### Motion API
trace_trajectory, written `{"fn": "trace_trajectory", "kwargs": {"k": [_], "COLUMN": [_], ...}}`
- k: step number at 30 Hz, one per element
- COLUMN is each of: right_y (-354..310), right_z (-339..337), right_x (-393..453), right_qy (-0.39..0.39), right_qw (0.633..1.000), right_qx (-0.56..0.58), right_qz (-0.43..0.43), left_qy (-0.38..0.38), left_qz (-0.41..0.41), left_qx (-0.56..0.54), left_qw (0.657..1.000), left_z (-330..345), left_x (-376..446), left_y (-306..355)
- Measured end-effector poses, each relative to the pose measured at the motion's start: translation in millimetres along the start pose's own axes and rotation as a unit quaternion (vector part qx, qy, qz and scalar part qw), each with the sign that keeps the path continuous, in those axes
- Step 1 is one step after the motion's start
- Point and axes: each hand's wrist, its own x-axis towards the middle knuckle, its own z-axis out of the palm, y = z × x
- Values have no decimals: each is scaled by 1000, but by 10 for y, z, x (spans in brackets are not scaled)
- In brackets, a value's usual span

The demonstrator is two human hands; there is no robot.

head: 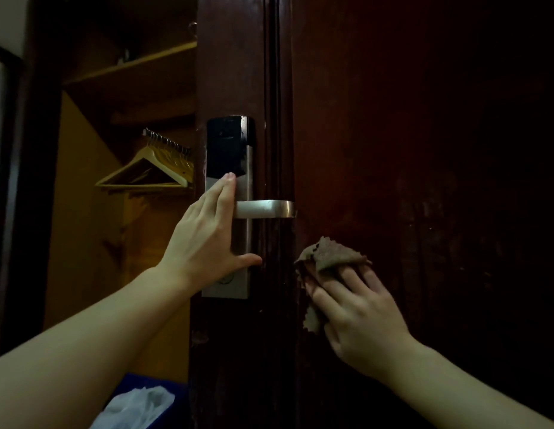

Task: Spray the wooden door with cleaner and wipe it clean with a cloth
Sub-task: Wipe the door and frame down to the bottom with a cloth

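The dark reddish-brown wooden door (408, 150) fills the right half of your view, its edge stile standing just left of centre with the brushed-metal electronic lock plate (238, 230) mounted on it. Your right hand (359, 311) lies flat with fingers spread and nearly straight, pressing a crumpled brown cloth (328, 255) against the panel just below and to the right of the silver lever handle (265, 209); the cloth is pinned under the fingers rather than gripped. Your left hand (204, 233) rests open on the lock plate, fingers straight and reaching up to the black glossy reader panel (224, 147), thumb out to the side on the wood, holding nothing. The risks look plain: with the cloth only pressed, a fast stroke may let it slide out and drop; a damp cloth straying left could wet the reader; leaning on the lock may swing the door; and the dim light may hide missed streaks. No spray bottle is in view. Wooden hangers (152, 168) hang in the open wardrobe on the left. No brand, label or writing is readable anywhere.
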Motion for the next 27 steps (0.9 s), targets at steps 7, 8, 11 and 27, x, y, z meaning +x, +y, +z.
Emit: {"fn": "trace_trajectory", "kwargs": {"k": [7,8,11,27], "right_y": [92,99,23,-175], "right_z": [-169,-196,-170,-133], "right_x": [379,463,483,713], "right_qy": [-16,-24,-22,-93], "right_qw": [997,996,994,993], "right_qx": [-13,-13,-5,-51], "right_qz": [74,88,110,53], "left_qy": [33,27,3,-88], "left_qz": [-84,-93,-92,25], "left_qx": [-81,-95,-113,73], "left_qw": [993,991,989,993], "left_z": [194,204,258,279], "left_x": [-333,-376,-530,-912], "left_y": [174,191,209,94]}}
